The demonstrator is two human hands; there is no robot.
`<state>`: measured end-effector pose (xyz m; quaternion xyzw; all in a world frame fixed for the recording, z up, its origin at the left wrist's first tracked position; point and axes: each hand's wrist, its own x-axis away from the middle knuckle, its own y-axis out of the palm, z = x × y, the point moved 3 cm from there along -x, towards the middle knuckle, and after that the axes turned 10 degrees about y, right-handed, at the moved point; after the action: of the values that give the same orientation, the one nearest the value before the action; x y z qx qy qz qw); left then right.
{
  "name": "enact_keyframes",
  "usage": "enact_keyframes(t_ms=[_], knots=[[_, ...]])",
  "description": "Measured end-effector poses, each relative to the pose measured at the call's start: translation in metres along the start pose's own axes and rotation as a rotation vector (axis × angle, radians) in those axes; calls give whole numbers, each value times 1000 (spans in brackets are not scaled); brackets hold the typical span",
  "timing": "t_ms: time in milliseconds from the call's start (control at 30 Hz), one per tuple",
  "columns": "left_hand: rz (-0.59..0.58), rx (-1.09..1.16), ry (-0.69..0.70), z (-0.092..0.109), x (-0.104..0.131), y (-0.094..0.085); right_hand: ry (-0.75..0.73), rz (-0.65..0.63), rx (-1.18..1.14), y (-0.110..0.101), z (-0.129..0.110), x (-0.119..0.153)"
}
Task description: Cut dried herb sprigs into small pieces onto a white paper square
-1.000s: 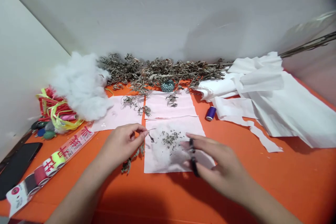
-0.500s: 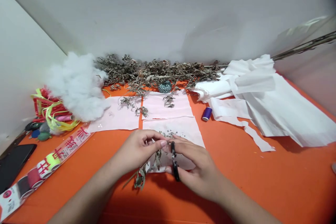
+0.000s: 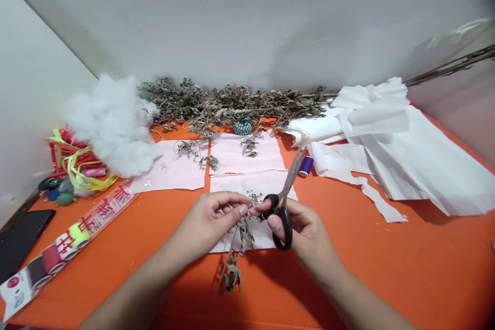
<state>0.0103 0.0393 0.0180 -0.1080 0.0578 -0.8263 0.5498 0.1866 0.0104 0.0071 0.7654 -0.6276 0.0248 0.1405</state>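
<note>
My left hand (image 3: 211, 219) pinches a dried leafy sprig (image 3: 235, 263), whose stem and curled leaves hang down toward me. Black-handled scissors (image 3: 286, 191) are in my right hand (image 3: 309, 234), fingers through the loops and blades pointing up and away. The fingertips of both hands nearly meet above a white cloth piece (image 3: 266, 234). Small dark plant bits (image 3: 255, 197) lie scattered on that cloth, just beyond my fingers.
Dried plant stalks (image 3: 232, 103) line the wall, a ball of twine (image 3: 243, 126) before them. White stuffing (image 3: 116, 126) and ribbons (image 3: 73, 160) sit left, with packaged thread spools (image 3: 54, 258). A purple spool (image 3: 306, 166) and white fabric (image 3: 417, 160) lie right.
The scissors have swung in my right hand so their blades now point up and away. The sprig's hanging end has shifted right and toward me; my left hand stays nearly in place.
</note>
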Motion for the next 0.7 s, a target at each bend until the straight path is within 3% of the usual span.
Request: enact_keyframes(t_ms=[167, 300, 367, 533, 600, 700], knots=[[72, 92, -42, 1, 4, 2, 7, 155, 6, -7, 5, -3], [112, 175, -79, -2, 7, 7, 15, 167, 90, -7, 4, -5], [162, 190, -75, -4, 8, 5, -11, 186, 211, -13, 0, -4], [246, 234, -66, -10, 8, -9, -215, 175, 834, -40, -16, -3], [254, 321, -124, -13, 9, -13, -273, 189, 958, -51, -19, -4], [269, 542, -197, -16, 9, -14, -255, 98, 1070, -58, -19, -5]])
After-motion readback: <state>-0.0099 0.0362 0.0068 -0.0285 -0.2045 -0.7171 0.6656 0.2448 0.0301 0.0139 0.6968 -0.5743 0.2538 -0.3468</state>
